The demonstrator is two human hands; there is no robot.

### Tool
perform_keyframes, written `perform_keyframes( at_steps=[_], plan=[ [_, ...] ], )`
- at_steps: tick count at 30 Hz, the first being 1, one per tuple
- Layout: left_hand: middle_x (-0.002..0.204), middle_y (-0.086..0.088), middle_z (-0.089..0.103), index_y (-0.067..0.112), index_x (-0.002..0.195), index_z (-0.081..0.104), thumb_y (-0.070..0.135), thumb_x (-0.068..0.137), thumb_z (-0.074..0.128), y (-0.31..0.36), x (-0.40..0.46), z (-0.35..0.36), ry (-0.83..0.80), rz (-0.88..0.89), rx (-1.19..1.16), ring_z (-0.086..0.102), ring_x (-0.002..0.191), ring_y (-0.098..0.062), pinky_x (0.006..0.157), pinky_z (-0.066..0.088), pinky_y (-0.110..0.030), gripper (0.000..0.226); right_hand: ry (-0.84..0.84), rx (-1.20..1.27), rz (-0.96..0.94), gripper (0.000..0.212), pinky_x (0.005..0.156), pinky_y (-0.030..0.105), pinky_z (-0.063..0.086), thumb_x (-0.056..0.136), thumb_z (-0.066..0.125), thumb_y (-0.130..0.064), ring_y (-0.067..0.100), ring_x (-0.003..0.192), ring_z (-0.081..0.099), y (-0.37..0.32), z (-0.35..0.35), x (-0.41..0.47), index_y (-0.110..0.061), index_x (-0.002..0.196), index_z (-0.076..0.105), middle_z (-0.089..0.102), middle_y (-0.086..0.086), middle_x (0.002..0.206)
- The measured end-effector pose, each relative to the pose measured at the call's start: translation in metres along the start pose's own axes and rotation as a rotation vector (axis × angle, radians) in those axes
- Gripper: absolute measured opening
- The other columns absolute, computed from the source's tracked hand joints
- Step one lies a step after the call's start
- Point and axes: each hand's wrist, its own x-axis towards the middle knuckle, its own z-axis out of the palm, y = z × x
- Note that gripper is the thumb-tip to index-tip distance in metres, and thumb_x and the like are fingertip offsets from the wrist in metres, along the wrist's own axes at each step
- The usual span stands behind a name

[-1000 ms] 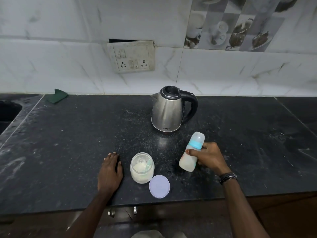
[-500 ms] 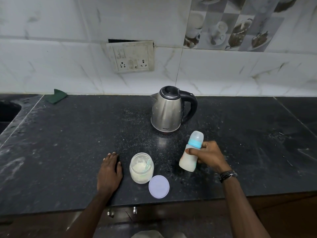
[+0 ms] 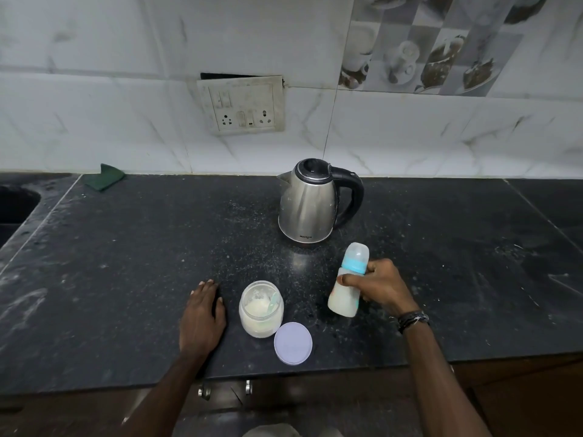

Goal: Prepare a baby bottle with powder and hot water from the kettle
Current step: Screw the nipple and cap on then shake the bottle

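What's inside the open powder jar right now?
The jar holds white powder, with a pale green scoop standing in it. Powder clings to the walls, so the scoop's lower end and the exact fill depth are hidden. Its lid lies beside it.

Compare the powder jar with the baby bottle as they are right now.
The powder jar is squat, open and upright on the counter; the baby bottle is slim, capped and tilted in the right hand. A spoon sits in the jar. Both are translucent with whitish contents.
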Motion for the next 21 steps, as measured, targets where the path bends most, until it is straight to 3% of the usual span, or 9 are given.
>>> perform_keyframes(
  at_steps=[3,5,8,12,15,18,21],
  plan=[
    [0.138,-0.022,0.058,-0.002,0.129,0.062,0.005,0.092,0.064,0.0007,-0.0001,-0.0010,0.004,0.002,-0.001,0.052,0.132,-0.037,0.112,0.039,-0.049,0.037,0.085,-0.106,-0.031,0.034,0.067,0.033,0.056,0.061,0.087,-0.040,0.015,0.077,0.070,-0.0007,0.0000,0.0003,-0.019,0.085,0.074,0.073,-0.002,0.083],
    [0.138,-0.022,0.058,-0.002,0.129,0.062,0.005,0.092,0.065,0.0006,-0.0003,-0.0009,0.006,-0.002,-0.007,0.052,0.132,-0.037,0.112,0.039,-0.049,0.037,0.046,-0.058,-0.039,0.032,0.070,0.037,0.059,0.062,0.089,-0.037,0.015,0.077,0.070,-0.0004,0.0008,0.0014,-0.021,0.086,0.074,0.074,-0.002,0.085],
    [0.138,-0.021,0.058,-0.002,0.129,0.062,0.005,0.092,0.064,0.0009,-0.0001,-0.0007,0.004,-0.004,-0.008,0.051,0.132,-0.036,0.113,0.039,-0.049,0.038,0.012,-0.049,-0.003,0.030,0.067,0.039,0.060,0.061,0.089,-0.036,0.016,0.071,0.070,-0.0014,-0.0016,0.0012,-0.017,0.079,0.074,0.074,0.001,0.080],
    [0.138,-0.021,0.058,-0.002,0.129,0.062,0.005,0.092,0.064,0.0005,-0.0001,-0.0004,0.003,-0.008,-0.011,0.051,0.133,-0.037,0.112,0.039,-0.050,0.038,0.062,-0.079,-0.035,0.035,0.075,0.041,0.059,0.060,0.089,-0.039,0.016,0.079,0.071,0.0001,-0.0016,0.0006,-0.020,0.085,0.073,0.074,-0.003,0.085],
    [0.139,-0.022,0.057,-0.002,0.129,0.062,0.005,0.092,0.064,0.0007,0.0002,-0.0004,0.002,-0.007,-0.016,0.051,0.133,-0.037,0.112,0.039,-0.050,0.038,0.027,-0.023,0.001,0.032,0.069,0.042,0.060,0.057,0.089,-0.038,0.017,0.072,0.071,0.0003,0.0008,0.0007,-0.016,0.074,0.073,0.074,-0.001,0.076],
    [0.139,-0.022,0.057,-0.002,0.130,0.061,0.007,0.094,0.062,-0.0025,0.0010,0.0013,-0.008,-0.002,-0.006,0.050,0.133,-0.037,0.113,0.038,-0.050,0.037,0.100,-0.090,-0.042,0.036,0.073,0.039,0.059,0.057,0.088,-0.042,0.016,0.078,0.071,-0.0012,0.0002,-0.0004,-0.021,0.081,0.074,0.075,-0.003,0.082],
    [0.139,-0.021,0.057,-0.002,0.129,0.061,0.008,0.095,0.060,-0.0046,0.0015,0.0021,-0.010,0.008,-0.006,0.050,0.133,-0.037,0.114,0.038,-0.050,0.036,-0.006,0.014,-0.028,0.033,0.077,0.045,0.061,0.056,0.091,-0.034,0.019,0.081,0.074,0.0004,0.0005,-0.0009,-0.021,0.082,0.075,0.077,-0.002,0.084]
  ],
)
